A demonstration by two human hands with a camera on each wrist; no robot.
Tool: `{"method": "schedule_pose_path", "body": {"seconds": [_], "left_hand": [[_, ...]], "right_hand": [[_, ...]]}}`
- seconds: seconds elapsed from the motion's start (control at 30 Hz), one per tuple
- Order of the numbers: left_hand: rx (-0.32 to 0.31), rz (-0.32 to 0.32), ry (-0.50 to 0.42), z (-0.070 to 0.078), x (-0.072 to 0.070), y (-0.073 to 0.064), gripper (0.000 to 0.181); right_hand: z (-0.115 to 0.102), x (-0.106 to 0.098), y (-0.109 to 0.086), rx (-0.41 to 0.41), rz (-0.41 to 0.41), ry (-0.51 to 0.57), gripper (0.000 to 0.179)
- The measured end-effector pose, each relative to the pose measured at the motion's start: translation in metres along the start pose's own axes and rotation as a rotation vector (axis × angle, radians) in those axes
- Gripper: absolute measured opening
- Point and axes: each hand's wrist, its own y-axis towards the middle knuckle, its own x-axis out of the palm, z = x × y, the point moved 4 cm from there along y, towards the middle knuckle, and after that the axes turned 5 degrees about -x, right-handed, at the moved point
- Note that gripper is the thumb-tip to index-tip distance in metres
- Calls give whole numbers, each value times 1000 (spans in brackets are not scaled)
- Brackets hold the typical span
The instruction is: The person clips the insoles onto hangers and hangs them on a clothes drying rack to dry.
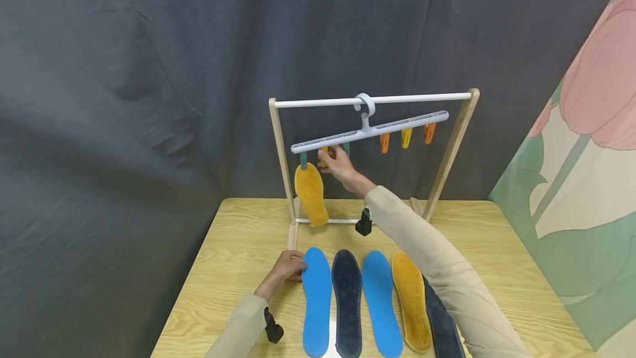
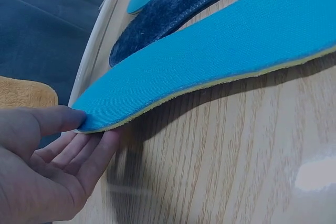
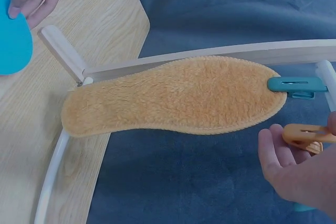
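My left hand (image 1: 290,265) pinches the toe end of the leftmost blue insole (image 1: 317,303), thumb on top and fingers beneath. In the left wrist view that end of the insole is raised off the wood. Up at the white hanger (image 1: 353,136), my right hand (image 1: 342,167) holds a yellow clip (image 3: 304,133) between thumb and fingers. Beside it, a tan fuzzy insole (image 3: 173,98) hangs toe-up from a teal clip (image 3: 296,84). The hanger tilts down to the left on its hook.
A wooden rack (image 1: 449,153) with a white top rod (image 1: 318,103) carries the hanger. Orange clips (image 1: 385,143) and a yellow clip (image 1: 406,138) hang at its right. On the table (image 1: 248,220) lie a dark insole (image 1: 347,303), another blue insole (image 1: 381,303) and a tan insole (image 1: 412,303).
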Motion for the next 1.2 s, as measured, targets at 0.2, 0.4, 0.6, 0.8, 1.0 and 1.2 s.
{"method": "schedule_pose_path", "body": {"seconds": [0.2,0.4,0.6,0.8,1.0,1.2], "left_hand": [[-4,1,-4,1,0,2,32],[-4,6,-15,4,-2,1,30],[12,0,-17,9,-4,0,31],[68,-15,-7,19,-4,-3,31],[109,-12,5,29,-6,-1,32],[151,-22,-6,42,-8,-2,34]], "right_hand": [[-3,1,2,-25,-13,-22,44],[-7,0,3,-52,-20,12,44],[-9,-1,2,-78,-33,-3,38],[-9,-1,2,-85,-22,-12,30],[-9,-2,3,-98,11,-39,33],[-9,-3,1,-93,93,-37,28]]}}
